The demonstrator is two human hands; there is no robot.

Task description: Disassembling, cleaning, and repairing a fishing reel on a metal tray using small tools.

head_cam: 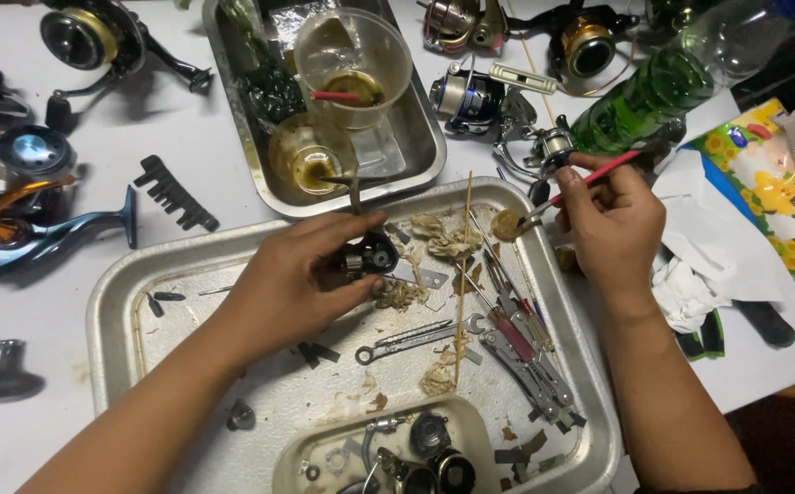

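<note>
The left hand [292,274] is curled closed around a small black fishing-reel body with a round dark side plate [370,258], holding it just above the large dented metal tray [109,302] near the middle of the white counter [178,137]. The fingers wrap it from the left, so the open side faces right, toward the other hand; it looks held that way to be worked on.

The right hand [612,220] pinches a thin red-handled brush [589,178] like a pen, its tip angled down and left to a small round brass-coloured part [507,224] at the tray's far right rim. That grip seems chosen for fine dabbing.

Inside the tray lie a slim steel spanner [416,338], a folded multi-tool with red-handled drivers beside it [521,352], a long bamboo skewer [463,265] and wads of soiled tissue [443,240], all close by and probably kept there so grease and small bits stay contained. A shallow clear plastic tub [324,453] at the near edge collects loose reel parts.

Farther off, a second steel tray [420,137] holds a clear plastic cup with amber liquid [353,59]. Spinning reels [470,96] stand around the counter, a green plastic bottle [644,96] lies to the far right, and crumpled white tissues [690,284] sit just right of the right wrist.
</note>
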